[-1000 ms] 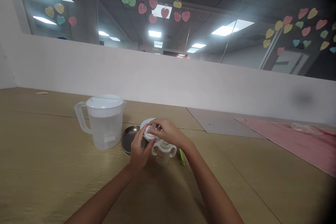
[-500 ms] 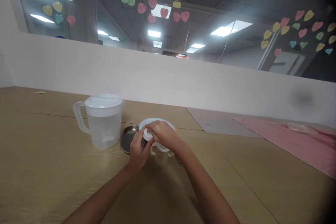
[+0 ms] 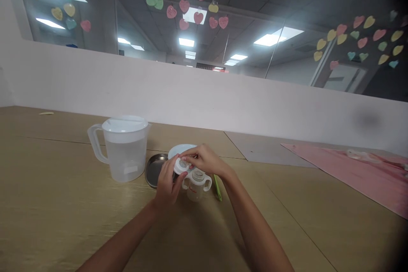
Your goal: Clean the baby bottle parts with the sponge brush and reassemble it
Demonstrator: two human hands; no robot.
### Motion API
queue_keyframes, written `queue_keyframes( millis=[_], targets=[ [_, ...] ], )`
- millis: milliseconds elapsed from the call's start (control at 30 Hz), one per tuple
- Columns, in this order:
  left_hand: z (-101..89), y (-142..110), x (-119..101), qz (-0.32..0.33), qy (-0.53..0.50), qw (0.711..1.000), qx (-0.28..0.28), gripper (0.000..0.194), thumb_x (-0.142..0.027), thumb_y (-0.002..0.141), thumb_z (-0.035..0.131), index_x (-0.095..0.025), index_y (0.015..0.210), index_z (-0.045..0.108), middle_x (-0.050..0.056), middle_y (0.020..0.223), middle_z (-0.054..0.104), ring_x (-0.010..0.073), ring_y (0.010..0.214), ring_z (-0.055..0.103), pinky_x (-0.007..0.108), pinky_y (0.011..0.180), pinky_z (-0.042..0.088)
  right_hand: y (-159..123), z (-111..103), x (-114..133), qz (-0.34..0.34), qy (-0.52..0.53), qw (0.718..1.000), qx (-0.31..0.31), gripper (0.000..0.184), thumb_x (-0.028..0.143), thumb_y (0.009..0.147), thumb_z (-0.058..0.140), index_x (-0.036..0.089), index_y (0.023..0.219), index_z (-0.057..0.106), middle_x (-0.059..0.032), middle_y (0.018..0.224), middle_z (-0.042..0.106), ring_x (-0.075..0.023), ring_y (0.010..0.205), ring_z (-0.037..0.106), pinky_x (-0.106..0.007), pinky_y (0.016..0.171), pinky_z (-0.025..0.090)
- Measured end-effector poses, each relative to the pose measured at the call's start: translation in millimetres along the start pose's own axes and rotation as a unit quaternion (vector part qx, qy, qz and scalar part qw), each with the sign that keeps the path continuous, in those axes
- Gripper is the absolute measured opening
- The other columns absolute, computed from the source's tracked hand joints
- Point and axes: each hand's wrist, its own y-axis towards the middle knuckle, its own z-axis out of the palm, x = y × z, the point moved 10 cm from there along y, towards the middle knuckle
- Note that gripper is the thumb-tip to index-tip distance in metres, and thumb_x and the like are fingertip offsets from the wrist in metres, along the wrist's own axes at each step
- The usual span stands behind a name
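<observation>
Between my hands is a white bottle collar [image 3: 180,167] with a clear middle that looks like a teat. My left hand [image 3: 167,182] grips its near-left side, fingers along one edge and thumb below. My right hand [image 3: 206,161] pinches at its top right; some of its fingertips are hidden behind the collar. Just below stands a clear baby bottle [image 3: 195,192] with two white handles, upright on the table, its threaded neck uncovered. The collar is held slightly above and left of that neck. A green-handled utensil [image 3: 218,190] lies right of the bottle.
A lidded clear pitcher [image 3: 125,155] of water stands at the left. Beside it sits a round metal dish [image 3: 154,171], partly behind my left hand. A pale plate [image 3: 180,149] lies behind my hands. A pink cloth [image 3: 347,170] covers the far right, under a white wall.
Half a second ago my right hand was lower and covered the bottle's neck. It has lifted and turned a little, so neck and green handle show again. The collar stays in my hands.
</observation>
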Motion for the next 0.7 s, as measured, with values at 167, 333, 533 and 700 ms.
queue_keyframes(
  millis=[167,333,533,700],
  targets=[
    [0.6,3,-3,0.013,0.008,1.0,0.009,0.049,-0.037,0.089,0.048,-0.019,0.134,0.038,0.013,0.127,0.054,0.025,0.117,0.05,0.041,0.099,0.041,-1,-2,-10,0.021,0.118,0.992,0.024,0.03,0.038,0.083,0.056,0.017,0.097,0.072,-0.0043,0.087,0.069,-0.013,0.069,0.056,-0.022,0.06,0.042],
    [4.3,5,4,-0.014,-0.001,1.0,0.023,0.048,-0.038,0.089,0.047,-0.02,0.134,0.039,0.011,0.129,0.052,0.0235,0.12,0.049,0.039,0.101,0.039,3,6,-34,0.079,0.232,0.969,0.035,0.034,0.043,0.074,0.066,0.017,0.095,0.072,-0.0044,0.089,0.069,-0.0146,0.077,0.059,-0.025,0.068,0.049],
    [6.8,5,14,-0.05,-0.008,0.998,0.029,0.048,-0.041,0.089,0.047,-0.02,0.132,0.042,0.011,0.128,0.054,0.024,0.12,0.049,0.04,0.101,0.039,7,17,-58,0.121,0.318,0.94,0.015,0.034,0.044,0.07,0.07,0.017,0.091,0.072,-0.005,0.096,0.068,-0.0174,0.092,0.059,-0.026,0.074,0.052],
    [9.9,2,22,-0.084,-0.03,0.996,0.032,0.047,-0.042,0.087,0.048,-0.021,0.129,0.045,0.011,0.127,0.054,0.0244,0.118,0.05,0.041,0.1,0.039,6,26,-73,0.174,0.356,0.918,0.003,0.036,0.048,0.07,0.069,0.014,0.085,0.071,-0.0062,0.09,0.068,-0.016,0.084,0.062,-0.023,0.066,0.053]
  ],
)
